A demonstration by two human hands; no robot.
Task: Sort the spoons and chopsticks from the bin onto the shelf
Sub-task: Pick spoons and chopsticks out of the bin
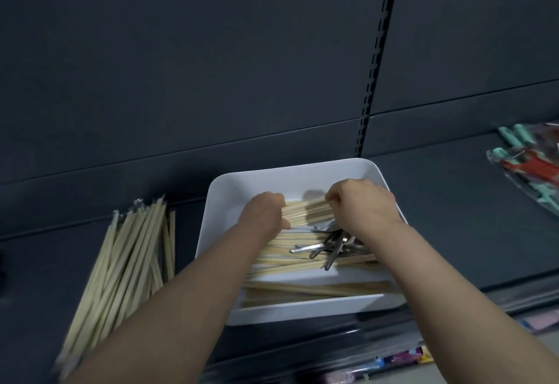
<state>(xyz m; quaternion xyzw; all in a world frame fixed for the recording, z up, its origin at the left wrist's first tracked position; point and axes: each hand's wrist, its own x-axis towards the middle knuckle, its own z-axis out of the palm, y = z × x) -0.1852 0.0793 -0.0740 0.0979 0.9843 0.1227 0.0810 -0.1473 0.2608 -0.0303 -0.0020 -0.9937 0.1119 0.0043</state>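
Dark grey back panel (181, 65), with 1 slotted upright strip running down it.

Dark grey shelf (438, 202), carrying all items listed below.

White bin (272, 171), rectangular with rounded corners, standing on the shelf near its front edge.

Pale wooden chopsticks, loose pile (130, 259): lying on the shelf just left of the bin, apart from it, ends pointing toward the back panel.

Pale wooden chopsticks in the bin (281, 258): lying crosswise on the floor of the bin, some under the metal pieces.

Clear packets (532, 165) with teal and red contents, at the far right of the shelf, well apart from the bin.

Left grip (263, 212): fingers curled round 1 end of a chopstick bundle (305, 212), inside the bin.

Right grip (363, 202): closed on the bundle's other end; bundle held level above the bin's contents.

Metal spoons (329, 247): small tangled heap in the bin's right half, on top of the chopsticks.
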